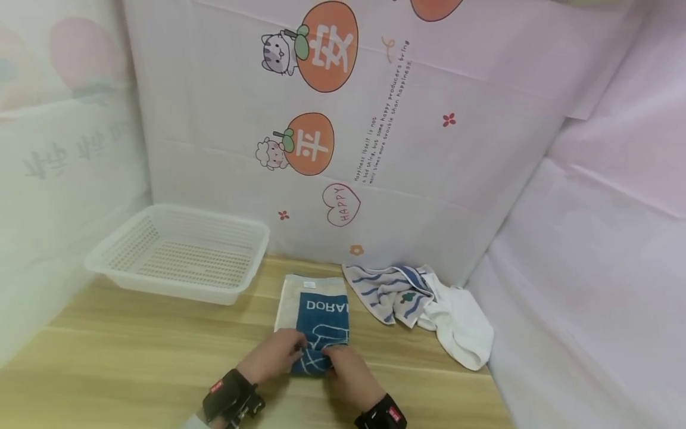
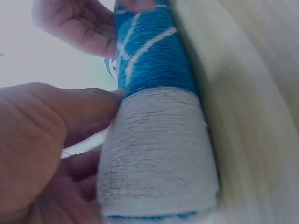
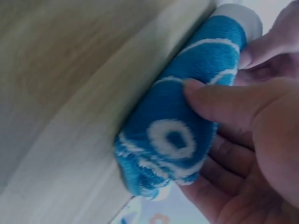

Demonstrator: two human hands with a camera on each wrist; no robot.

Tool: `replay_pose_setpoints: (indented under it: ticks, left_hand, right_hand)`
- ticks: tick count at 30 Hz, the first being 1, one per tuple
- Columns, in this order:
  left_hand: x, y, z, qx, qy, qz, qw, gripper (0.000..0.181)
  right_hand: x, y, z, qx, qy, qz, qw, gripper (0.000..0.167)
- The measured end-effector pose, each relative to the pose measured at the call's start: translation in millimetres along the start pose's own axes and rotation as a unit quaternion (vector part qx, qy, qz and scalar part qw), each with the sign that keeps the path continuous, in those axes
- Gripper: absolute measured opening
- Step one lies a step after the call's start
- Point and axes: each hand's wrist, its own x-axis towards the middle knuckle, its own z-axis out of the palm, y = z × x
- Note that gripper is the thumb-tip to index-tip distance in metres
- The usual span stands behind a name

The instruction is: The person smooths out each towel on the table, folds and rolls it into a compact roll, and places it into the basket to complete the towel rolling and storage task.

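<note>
A blue and cream towel (image 1: pixel 324 313) with white lettering lies lengthwise on the table, its near end turned up into a thick roll (image 2: pixel 159 144). My left hand (image 1: pixel 276 356) pinches the left part of that roll, thumb against its side and fingers beyond it. At the right part, my right hand (image 1: pixel 352 374) grips the roll, with the thumb (image 3: pixel 219 100) pressed on the blue cloth and the fingers on the other side. White outlines and a ring pattern show on the rolled blue cloth in the right wrist view. The far part of the towel lies flat.
A white plastic basket (image 1: pixel 184 292) stands at the back left, with nothing seen in it. To the right lie a crumpled striped towel (image 1: pixel 386 292) and a white cloth (image 1: pixel 463 328), touching. Printed sheets (image 1: pixel 429 179) wall the wooden table (image 1: pixel 161 357) at the back and sides.
</note>
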Motion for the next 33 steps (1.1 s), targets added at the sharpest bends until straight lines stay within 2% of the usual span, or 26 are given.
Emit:
replay_pose_setpoints:
  ticks: [3, 8, 14, 16, 20, 24, 27, 30, 33]
  left_hand:
    - [-4.1, 5.5, -1.3, 0.046, 0.020, 0.010, 0.9987, 0.012]
    - [-13.6, 14.6, 0.2, 0.107, 0.018, 0.021, 0.9938, 0.030]
    - [-17.1, 11.2, 5.3, 0.104, 0.023, 0.025, 0.9941, 0.031]
    - [-15.3, 7.4, 5.1, 0.095, 0.017, 0.019, 0.9952, 0.030]
    - [-7.8, -1.4, 2.6, 0.079, -0.006, -0.001, 0.9969, 0.027]
    - [1.6, -8.1, -2.5, 0.050, -0.030, -0.024, 0.9980, 0.021]
    - [7.8, -11.8, -6.3, 0.020, -0.046, -0.039, 0.9980, 0.017]
    - [11.5, -15.5, -7.7, -0.013, -0.050, -0.040, 0.9979, 0.015]
    - [11.3, -15.3, -6.9, -0.022, -0.028, -0.024, 0.9991, 0.014]
  right_hand:
    - [7.8, 9.9, -0.4, 0.041, -0.030, 0.014, 0.9986, 0.027]
    - [17.9, 20.6, -0.9, 0.069, -0.084, 0.040, 0.9932, 0.025]
    - [21.9, 24.4, -1.1, 0.120, -0.109, 0.037, 0.9860, 0.023]
    - [21.3, 22.3, -3.2, 0.131, -0.104, 0.040, 0.9852, 0.022]
    - [18.4, 11.3, -12.2, 0.103, -0.057, 0.049, 0.9918, 0.020]
    - [16.5, -4.3, -19.4, 0.021, -0.028, 0.036, 0.9987, 0.027]
    - [18.0, -9.5, -16.7, -0.029, -0.033, 0.030, 0.9986, 0.038]
    - [23.0, -6.4, -11.2, -0.046, -0.044, 0.036, 0.9974, 0.040]
    - [26.3, -0.1, -7.9, -0.037, -0.054, 0.043, 0.9969, 0.035]
